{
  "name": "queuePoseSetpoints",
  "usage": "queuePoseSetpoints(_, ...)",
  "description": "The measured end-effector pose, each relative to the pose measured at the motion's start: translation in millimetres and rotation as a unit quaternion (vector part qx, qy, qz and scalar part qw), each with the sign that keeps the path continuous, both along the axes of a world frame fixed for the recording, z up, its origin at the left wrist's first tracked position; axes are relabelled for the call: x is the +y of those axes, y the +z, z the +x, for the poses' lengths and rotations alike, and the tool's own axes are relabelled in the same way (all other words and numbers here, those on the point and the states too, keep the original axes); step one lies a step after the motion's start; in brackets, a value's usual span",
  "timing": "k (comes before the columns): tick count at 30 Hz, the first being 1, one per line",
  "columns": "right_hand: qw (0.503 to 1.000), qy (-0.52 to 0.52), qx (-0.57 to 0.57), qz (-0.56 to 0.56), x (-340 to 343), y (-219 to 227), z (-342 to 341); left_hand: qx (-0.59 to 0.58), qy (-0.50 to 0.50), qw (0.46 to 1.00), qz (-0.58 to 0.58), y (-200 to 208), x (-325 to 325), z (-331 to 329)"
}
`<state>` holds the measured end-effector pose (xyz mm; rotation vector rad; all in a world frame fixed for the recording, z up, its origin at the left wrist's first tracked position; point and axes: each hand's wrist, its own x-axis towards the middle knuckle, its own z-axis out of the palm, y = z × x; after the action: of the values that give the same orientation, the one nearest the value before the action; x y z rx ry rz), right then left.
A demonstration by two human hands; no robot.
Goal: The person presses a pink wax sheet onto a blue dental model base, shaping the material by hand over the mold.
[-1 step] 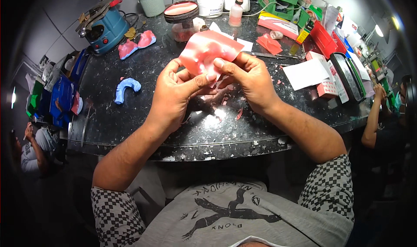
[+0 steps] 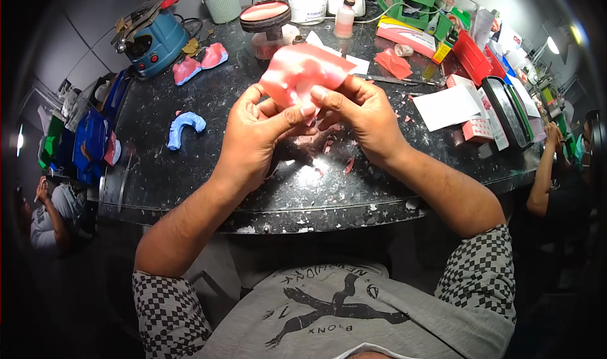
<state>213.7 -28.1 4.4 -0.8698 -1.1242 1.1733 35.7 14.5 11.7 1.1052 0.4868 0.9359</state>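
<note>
A pink sheet of dental wax (image 2: 303, 71) is held up above the bench, softened and bulging over lumps in its middle. My left hand (image 2: 256, 125) grips its lower left side, thumb pressing at the near edge. On the other side my right hand (image 2: 363, 112) has its thumb on the sheet and its fingers behind it. Whether a cast lies under the wax I cannot tell. A blue horseshoe-shaped piece (image 2: 184, 129) rests on the bench left of my left hand. Farther back lie two pink and blue dental pieces (image 2: 201, 64).
The dark bench (image 2: 221, 201) carries wax scraps. At the back stand a blue machine (image 2: 155, 46), a round pink-topped stand (image 2: 265, 24), a white tub (image 2: 308, 8) and a bottle (image 2: 344, 21). White paper (image 2: 446, 109) and a black case (image 2: 506, 109) lie right. Other people sit on both sides.
The wax sheet looks slightly more bent and lumpy over its middle, its upper left part curving more. Both hands keep nearly the same place and grip.
</note>
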Motion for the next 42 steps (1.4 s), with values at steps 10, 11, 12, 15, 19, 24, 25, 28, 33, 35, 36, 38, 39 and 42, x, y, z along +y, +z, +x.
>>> queuePoseSetpoints(10, 0.997, 0.048, -0.061, 0.025, 2, -7, 3, -0.025, 0.021, 0.999, 0.034, -4, 3, 3)
queuePoseSetpoints(11, 0.996, 0.059, -0.059, 0.01, 2, -7, 3, -0.024, 0.019, 0.999, 0.037, -3, 2, 3)
queuePoseSetpoints(12, 0.996, 0.069, -0.058, -0.006, 2, -6, 3, -0.024, 0.028, 0.998, 0.041, -4, 1, 3)
queuePoseSetpoints(15, 0.994, 0.086, -0.065, -0.019, 2, -2, 4, -0.023, 0.031, 0.998, 0.045, -1, 0, 2)
queuePoseSetpoints(19, 0.991, 0.112, -0.061, -0.032, -5, -1, 4, -0.052, 0.028, 0.996, 0.061, -8, 1, 4)
queuePoseSetpoints(24, 0.989, 0.136, -0.063, -0.006, -10, 4, 3, -0.066, -0.008, 0.997, 0.033, -6, 2, 0)
queuePoseSetpoints(25, 0.988, 0.137, -0.067, -0.009, -11, 7, 2, -0.062, -0.005, 0.997, 0.04, -6, 3, 0)
queuePoseSetpoints(28, 0.989, 0.133, -0.056, -0.012, -12, 5, 2, -0.06, -0.013, 0.997, 0.041, -4, 1, 0)
queuePoseSetpoints(33, 0.988, 0.146, -0.036, -0.017, -9, 2, 2, -0.079, -0.03, 0.995, 0.045, -7, 4, -1)
queuePoseSetpoints(35, 0.988, 0.149, -0.034, -0.012, -9, 0, 2, -0.07, -0.017, 0.997, 0.032, -7, 3, -1)
queuePoseSetpoints(36, 0.988, 0.153, -0.038, 0.001, -9, -2, 3, -0.068, -0.025, 0.997, 0.028, -7, 4, -2)
queuePoseSetpoints(38, 0.986, 0.158, -0.043, 0.018, -7, -2, 3, -0.067, -0.031, 0.997, 0.029, -7, 6, -3)
queuePoseSetpoints(39, 0.988, 0.123, -0.094, 0.026, -8, -3, 4, -0.059, -0.028, 0.997, 0.031, -8, 6, -3)
queuePoseSetpoints(42, 0.983, 0.081, -0.161, 0.034, -8, 1, 9, -0.053, -0.026, 0.998, 0.034, -6, 5, 0)
